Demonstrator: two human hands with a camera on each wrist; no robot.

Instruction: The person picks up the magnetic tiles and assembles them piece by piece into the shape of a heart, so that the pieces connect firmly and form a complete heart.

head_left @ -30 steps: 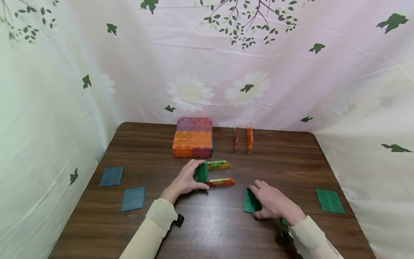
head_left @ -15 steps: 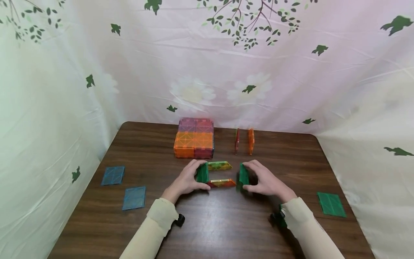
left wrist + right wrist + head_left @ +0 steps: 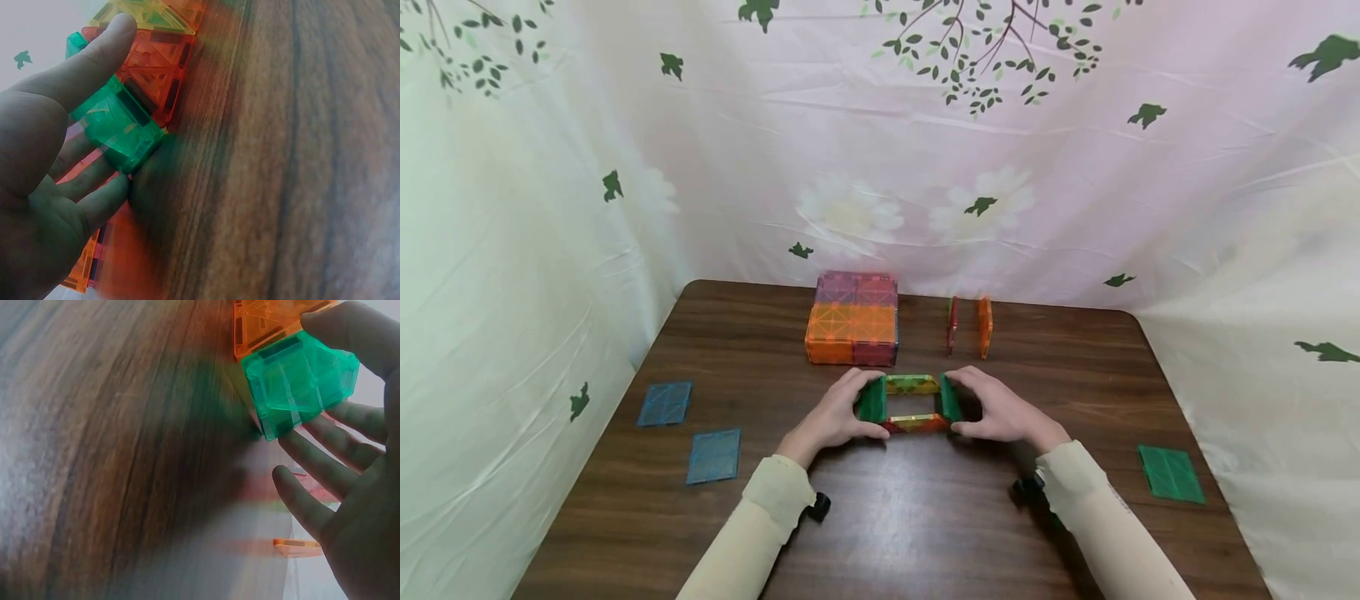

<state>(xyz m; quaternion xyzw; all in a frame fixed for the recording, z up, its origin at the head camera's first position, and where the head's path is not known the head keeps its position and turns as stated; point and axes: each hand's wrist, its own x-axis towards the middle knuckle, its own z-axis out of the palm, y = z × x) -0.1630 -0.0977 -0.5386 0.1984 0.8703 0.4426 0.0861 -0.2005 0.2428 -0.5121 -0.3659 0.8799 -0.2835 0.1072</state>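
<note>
Translucent magnetic tiles stand on edge mid-table in a small four-sided ring. My left hand (image 3: pixel 835 412) grips the upright green tile (image 3: pixel 872 400) at the ring's left end, thumb in front and fingers behind. Opposite it, my right hand (image 3: pixel 1003 408) holds another green tile (image 3: pixel 951 398) by its edges, against the ring's right end. A yellow-green wall (image 3: pixel 912 384) forms the back, an orange-red wall (image 3: pixel 916 423) the front. In the left wrist view, red pieces (image 3: pixel 169 47) meet the green tile (image 3: pixel 128 134). In the right wrist view, an orange piece (image 3: pixel 262 325) adjoins the green tile (image 3: pixel 294 384).
Behind the ring is an orange and purple tile block (image 3: pixel 852 321). Two upright tiles, red (image 3: pixel 952 327) and orange (image 3: pixel 985 327), stand to its right. Blue tiles (image 3: pixel 665 403) lie flat at left, a green tile (image 3: pixel 1172 473) at right. Another green piece is mostly hidden under my right forearm.
My right hand has picked a green tile off the table, stood it upright and carried it left and away from me to the ring's right end. My left hand has stayed in place.
</note>
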